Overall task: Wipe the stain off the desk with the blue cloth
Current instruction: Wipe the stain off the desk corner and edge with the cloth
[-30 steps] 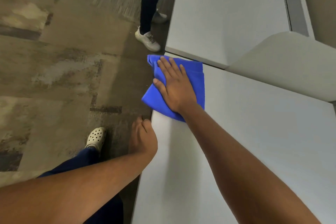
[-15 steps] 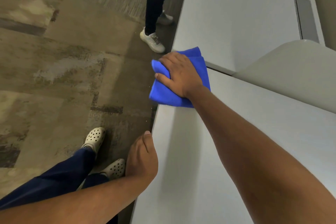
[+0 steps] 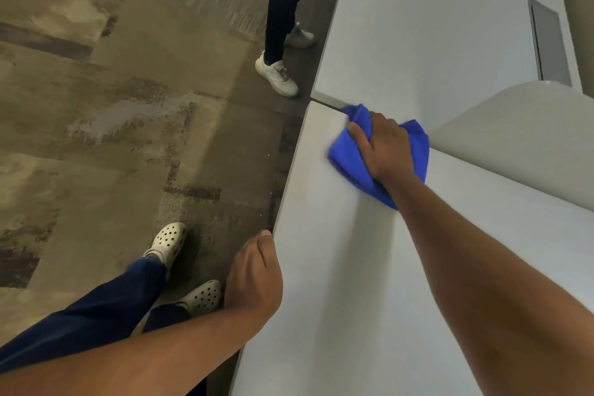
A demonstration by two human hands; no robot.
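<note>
My right hand (image 3: 384,148) presses a bunched blue cloth (image 3: 348,157) onto the pale grey desk (image 3: 369,267), near the desk's far end where it meets a second desktop. The fingers curl over the cloth and grip it. My left hand (image 3: 255,276) rests at the desk's left edge with its fingers hidden under the rim. No stain is visible on the bare surface around the cloth.
A second grey desktop (image 3: 434,26) with a cable-slot cover (image 3: 548,42) lies beyond the seam. A curved grey partition (image 3: 520,128) rises right of the cloth. Another person's legs and white shoes (image 3: 276,74) stand on the carpet beside the far desk. My own feet (image 3: 168,241) are below left.
The right hand has slid the cloth rightward from the desk's left corner edge onto the surface, and the cloth is bunched up under curled fingers. The left hand stays at the edge.
</note>
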